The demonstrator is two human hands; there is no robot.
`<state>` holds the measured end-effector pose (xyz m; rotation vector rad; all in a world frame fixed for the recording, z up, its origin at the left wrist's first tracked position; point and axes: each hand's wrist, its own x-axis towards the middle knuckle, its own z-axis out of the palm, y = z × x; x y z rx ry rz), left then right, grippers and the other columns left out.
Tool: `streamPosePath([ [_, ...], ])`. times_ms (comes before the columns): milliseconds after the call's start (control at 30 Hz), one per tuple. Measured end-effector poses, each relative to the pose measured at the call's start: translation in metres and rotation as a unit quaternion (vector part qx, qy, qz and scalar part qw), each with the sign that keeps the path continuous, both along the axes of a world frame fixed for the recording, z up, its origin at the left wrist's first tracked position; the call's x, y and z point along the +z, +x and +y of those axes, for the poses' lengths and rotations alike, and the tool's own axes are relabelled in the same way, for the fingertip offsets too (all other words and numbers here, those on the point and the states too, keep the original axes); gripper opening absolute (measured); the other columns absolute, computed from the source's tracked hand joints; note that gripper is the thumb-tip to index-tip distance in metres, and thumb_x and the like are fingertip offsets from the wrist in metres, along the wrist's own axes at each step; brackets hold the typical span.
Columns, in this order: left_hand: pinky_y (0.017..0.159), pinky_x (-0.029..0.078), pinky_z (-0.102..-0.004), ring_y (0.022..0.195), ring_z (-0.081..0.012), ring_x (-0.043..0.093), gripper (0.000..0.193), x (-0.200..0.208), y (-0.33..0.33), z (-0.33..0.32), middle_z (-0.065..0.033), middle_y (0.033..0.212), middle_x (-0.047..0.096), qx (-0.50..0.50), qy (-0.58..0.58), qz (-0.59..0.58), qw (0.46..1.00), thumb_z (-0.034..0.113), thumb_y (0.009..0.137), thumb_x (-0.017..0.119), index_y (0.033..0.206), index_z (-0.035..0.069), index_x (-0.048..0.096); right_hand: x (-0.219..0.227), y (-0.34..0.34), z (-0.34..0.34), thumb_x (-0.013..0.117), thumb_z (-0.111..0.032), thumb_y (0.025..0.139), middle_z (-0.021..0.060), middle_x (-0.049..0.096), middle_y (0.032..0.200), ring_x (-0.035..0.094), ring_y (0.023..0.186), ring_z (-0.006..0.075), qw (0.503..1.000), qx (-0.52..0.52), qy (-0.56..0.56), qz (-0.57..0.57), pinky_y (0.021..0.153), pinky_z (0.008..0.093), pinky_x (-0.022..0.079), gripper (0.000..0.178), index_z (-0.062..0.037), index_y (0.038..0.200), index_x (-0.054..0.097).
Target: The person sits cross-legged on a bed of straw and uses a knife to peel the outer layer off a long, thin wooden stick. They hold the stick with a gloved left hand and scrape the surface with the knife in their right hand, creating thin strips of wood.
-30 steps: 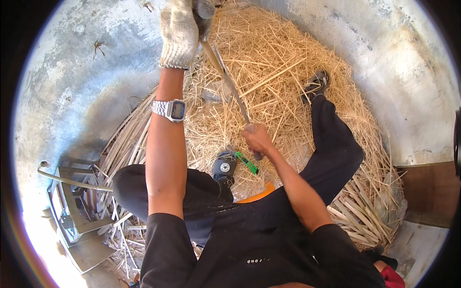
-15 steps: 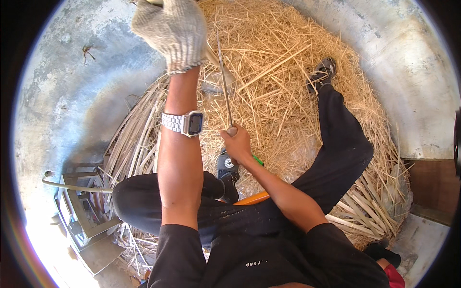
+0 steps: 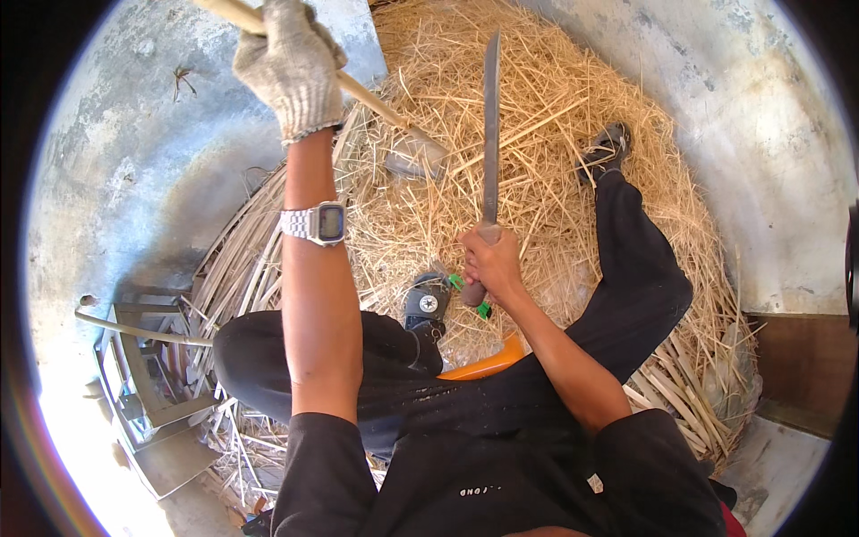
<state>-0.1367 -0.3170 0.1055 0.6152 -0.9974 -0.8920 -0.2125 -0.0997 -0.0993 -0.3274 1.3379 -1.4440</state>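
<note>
My left hand (image 3: 291,76), in a grey knitted glove, is closed round a pale bamboo-like pole (image 3: 371,100) at the upper left. The pole slants down to the right, and its lower end is at a dull grey block (image 3: 413,163) on the straw. A machete (image 3: 491,134) points away from me, its long dark blade over the straw. My bare right hand (image 3: 494,264) grips its brown handle near the middle of the view. Blade and pole are apart.
Loose straw shavings (image 3: 546,152) cover the floor between my black-trousered legs. Split strips (image 3: 259,233) lie at left, more (image 3: 689,385) at lower right. An orange seat edge (image 3: 488,362) shows beneath me. A metal-framed box (image 3: 157,367) stands at left, beside weathered walls (image 3: 161,161).
My right hand has moved right with the machete, whose blade now shows its broad side. The gloved left hand has shifted left, and more of the pole is visible.
</note>
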Motion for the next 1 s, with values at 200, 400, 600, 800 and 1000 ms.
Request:
streamPosePath([
  [200, 0.039, 0.034, -0.0257, 0.043, -0.0053, 0.04, 0.039, 0.013, -0.027, 0.009, 0.0055, 0.054, 0.044, -0.009, 0.004, -0.074, 0.997, 0.041, 0.096, 0.064, 0.079, 0.006, 0.062, -0.012, 0.004, 0.0, 0.066, -0.017, 0.084, 0.0126, 0.063, 0.066, 0.063, 0.056, 0.0215, 0.931, 0.005, 0.026, 0.365, 0.054, 0.0367, 0.05, 0.024, 0.006, 0.088, 0.062],
  [400, 0.051, 0.034, -0.0293, 0.061, -0.0065, 0.043, 0.046, 0.017, -0.044, 0.014, 0.0041, 0.064, 0.05, -0.003, -0.06, -0.111, 0.992, 0.044, 0.096, 0.063, 0.09, -0.001, 0.066, -0.068, -0.027, 0.013, 0.061, -0.017, 0.091, -0.0001, 0.053, 0.055, 0.048, 0.04, 0.0116, 0.927, 0.077, -0.021, 0.368, 0.04, 0.0304, 0.041, 0.013, -0.0074, 0.082, 0.057],
  [600, 0.05, 0.036, -0.0287, 0.057, -0.0066, 0.045, 0.047, 0.015, -0.04, 0.0, 0.0039, 0.061, 0.051, 0.01, -0.011, -0.114, 0.993, 0.046, 0.095, 0.064, 0.082, 0.001, 0.066, 0.09, -0.048, -0.004, 0.065, -0.014, 0.092, -0.0049, 0.049, 0.053, 0.045, 0.04, 0.0053, 0.985, 0.032, -0.155, 0.07, 0.036, 0.0244, 0.034, 0.011, -0.0112, 0.083, 0.059],
  [800, 0.047, 0.037, -0.0308, 0.053, -0.0089, 0.047, 0.052, 0.006, -0.042, -0.021, 0.0003, 0.059, 0.052, 0.01, -0.114, -0.125, 0.986, 0.051, 0.094, 0.062, 0.079, 0.001, 0.064, 0.164, -0.044, -0.058, 0.068, -0.008, 0.085, -0.0015, 0.053, 0.054, 0.049, 0.043, 0.0076, 0.899, -0.175, -0.297, 0.27, 0.041, 0.0266, 0.037, 0.021, -0.0074, 0.068, 0.057],
  [1000, 0.044, 0.034, -0.0318, 0.049, -0.0101, 0.045, 0.054, 0.023, -0.064, 0.004, -0.0003, 0.055, 0.05, 0.013, 0.052, -0.129, 0.99, 0.052, 0.094, 0.059, 0.08, 0.001, 0.065, -0.166, -0.055, 0.008, 0.06, -0.027, 0.083, 0.0277, 0.069, 0.084, 0.069, 0.077, 0.0421, 0.75, 0.308, 0.289, 0.509, 0.071, 0.0478, 0.055, 0.03, 0.0005, 0.092, 0.069],
])
